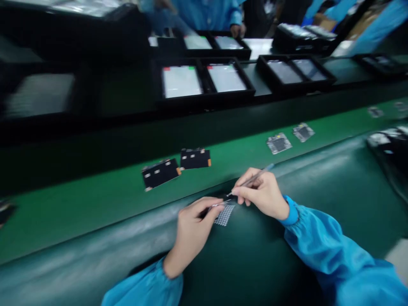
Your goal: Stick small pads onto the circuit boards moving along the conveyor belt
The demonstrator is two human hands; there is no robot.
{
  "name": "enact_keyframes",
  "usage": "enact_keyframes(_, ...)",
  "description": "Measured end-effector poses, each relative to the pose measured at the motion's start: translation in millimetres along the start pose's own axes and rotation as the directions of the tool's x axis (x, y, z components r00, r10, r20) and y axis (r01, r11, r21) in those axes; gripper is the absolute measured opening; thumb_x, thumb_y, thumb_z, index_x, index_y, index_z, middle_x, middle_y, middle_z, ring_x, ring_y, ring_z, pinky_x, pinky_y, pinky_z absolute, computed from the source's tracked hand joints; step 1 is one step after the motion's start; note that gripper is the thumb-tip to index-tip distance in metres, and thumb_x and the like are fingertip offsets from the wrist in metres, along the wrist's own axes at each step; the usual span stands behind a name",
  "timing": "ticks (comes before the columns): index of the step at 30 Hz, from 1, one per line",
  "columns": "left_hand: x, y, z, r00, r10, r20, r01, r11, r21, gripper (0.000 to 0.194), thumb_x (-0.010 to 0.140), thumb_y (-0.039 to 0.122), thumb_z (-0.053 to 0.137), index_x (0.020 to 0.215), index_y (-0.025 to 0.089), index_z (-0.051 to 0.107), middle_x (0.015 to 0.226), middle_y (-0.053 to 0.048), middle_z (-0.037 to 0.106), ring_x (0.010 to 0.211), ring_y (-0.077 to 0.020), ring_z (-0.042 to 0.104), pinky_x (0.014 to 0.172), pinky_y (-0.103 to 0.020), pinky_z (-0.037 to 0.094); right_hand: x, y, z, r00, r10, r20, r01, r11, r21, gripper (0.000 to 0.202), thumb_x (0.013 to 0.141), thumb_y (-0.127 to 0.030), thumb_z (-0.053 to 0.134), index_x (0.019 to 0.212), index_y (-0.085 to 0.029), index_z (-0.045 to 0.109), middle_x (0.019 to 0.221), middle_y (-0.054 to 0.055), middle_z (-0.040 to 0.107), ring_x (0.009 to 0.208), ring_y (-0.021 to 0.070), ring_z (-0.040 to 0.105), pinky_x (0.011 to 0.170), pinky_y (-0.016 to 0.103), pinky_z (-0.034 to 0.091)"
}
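Note:
My left hand (194,227) is closed in a pinch on slim, shiny metal tweezers (227,202), their tips pointing right. Just below those fingertips lies a small sheet with rows of pale dots (225,216), partly covered by the hand. My right hand (261,193) is closed round a slender pen-like tool (256,176), held slanted with its fine tip down and left. That tip and the tweezers come close together over a small dark piece (227,197); whether they touch it, I cannot tell.
Two black boards with orange ends (195,159) lie on the green belt (95,208), left of two silvery circuit boards (279,143). Beyond stand black trays holding screens (204,91). Across the line are people in blue sleeves (204,15). A dark device with cables (392,146) sits at the right.

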State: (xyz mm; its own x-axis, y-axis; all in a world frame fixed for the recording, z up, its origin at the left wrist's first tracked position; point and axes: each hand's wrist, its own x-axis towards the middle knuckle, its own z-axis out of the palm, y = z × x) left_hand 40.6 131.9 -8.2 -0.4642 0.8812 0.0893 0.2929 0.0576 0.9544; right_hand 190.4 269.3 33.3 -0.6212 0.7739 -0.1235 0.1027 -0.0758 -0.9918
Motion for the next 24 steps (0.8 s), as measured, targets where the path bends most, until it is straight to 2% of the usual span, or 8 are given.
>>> enact_keyframes(3,3.9,-6.7,4.9,0.999,-0.001,-0.038,0.003,0.999,0.042,0.008,0.081,0.03,0.076,0.08,0.025,0.082,0.085,-0.001,0.083,0.074,-0.0182,0.078,0.071,-0.024,0.063,32.2,8.0,-60.2,0.972,-0.095,-0.214,0.092,0.995,-0.025,0.032,0.069,-0.036,0.085,0.078,-0.018,0.061,0.051,-0.001,0.064,0.039,0.0119,0.057,0.038,0.022,0.046)
enact_keyframes(5,6.2,-10.7,7.7,0.999,0.01,-0.037,-0.008,0.998,0.061,0.01,0.08,0.034,0.077,0.079,0.026,0.083,0.084,-0.001,0.083,0.072,-0.0185,0.078,0.07,-0.024,0.064,57.2,13.3,-109.4,0.898,-0.163,-0.408,0.143,0.986,-0.08,0.034,0.065,-0.034,0.085,0.078,-0.02,0.057,0.05,-0.003,0.062,0.04,0.0127,0.057,0.038,0.022,0.046)
enact_keyframes(6,6.9,-11.8,8.8,0.999,0.015,-0.034,-0.012,0.997,0.073,0.012,0.079,0.037,0.077,0.079,0.026,0.083,0.084,-0.001,0.083,0.071,-0.0187,0.078,0.07,-0.024,0.065,69.2,15.7,-132.0,0.865,-0.178,-0.469,0.141,0.984,-0.114,0.034,0.064,-0.033,0.084,0.076,-0.02,0.055,0.05,-0.003,0.061,0.041,0.0125,0.057,0.039,0.023,0.046)
enact_keyframes(7,7.3,-12.2,9.7,0.999,0.02,-0.036,-0.017,0.996,0.088,0.014,0.079,0.039,0.077,0.079,0.026,0.083,0.083,-0.002,0.083,0.071,-0.0188,0.079,0.07,-0.024,0.065,80.2,18.0,-151.5,0.844,-0.174,-0.507,0.121,0.983,-0.137,0.034,0.063,-0.032,0.084,0.075,-0.02,0.054,0.052,-0.002,0.062,0.042,0.013,0.058,0.041,0.024,0.049)
enact_keyframes(9,7.9,-11.4,10.9,0.998,0.027,-0.052,-0.021,0.993,0.12,0.018,0.079,0.043,0.077,0.078,0.026,0.083,0.082,-0.002,0.083,0.071,-0.0191,0.079,0.07,-0.022,0.065,98.5,22.6,-178.5,0.831,-0.136,-0.539,0.062,0.986,-0.153,0.031,0.063,-0.029,0.082,0.073,-0.02,0.055,0.054,0.0,0.063,0.044,0.0142,0.059,0.043,0.026,0.052)
enact_keyframes(11,8.8,-9.9,11.7,0.997,0.036,-0.067,-0.026,0.989,0.147,0.023,0.079,0.047,0.076,0.077,0.025,0.083,0.081,-0.002,0.083,0.07,-0.0191,0.08,0.069,-0.021,0.065,110.7,26.9,-191.3,0.836,-0.086,-0.542,0.0,0.987,-0.158,0.028,0.063,-0.026,0.081,0.072,-0.02,0.055,0.053,0.001,0.063,0.045,0.0148,0.059,0.042,0.027,0.052)
enact_keyframes(14,10.6,-8.7,12.9,0.997,0.045,-0.066,-0.033,0.986,0.166,0.028,0.079,0.052,0.075,0.075,0.025,0.083,0.08,-0.003,0.083,0.068,-0.0193,0.08,0.068,-0.02,0.065,119.0,32.1,-196.7,0.843,-0.041,-0.536,-0.055,0.985,-0.162,0.026,0.065,-0.025,0.08,0.071,-0.02,0.055,0.05,0.001,0.061,0.043,0.0148,0.056,0.039,0.027,0.05)
enact_keyframes(24,11.6,-10.3,15.8,0.996,0.053,-0.065,-0.036,0.97,0.241,0.039,0.079,0.061,0.072,0.073,0.024,0.082,0.08,-0.003,0.083,0.07,-0.0211,0.081,0.071,-0.023,0.066,122.9,39.3,-207.8,0.843,-0.052,-0.536,-0.068,0.977,-0.202,0.022,0.067,-0.024,0.078,0.069,-0.019,0.056,0.05,0.0,0.061,0.04,0.0132,0.054,0.036,0.025,0.045)
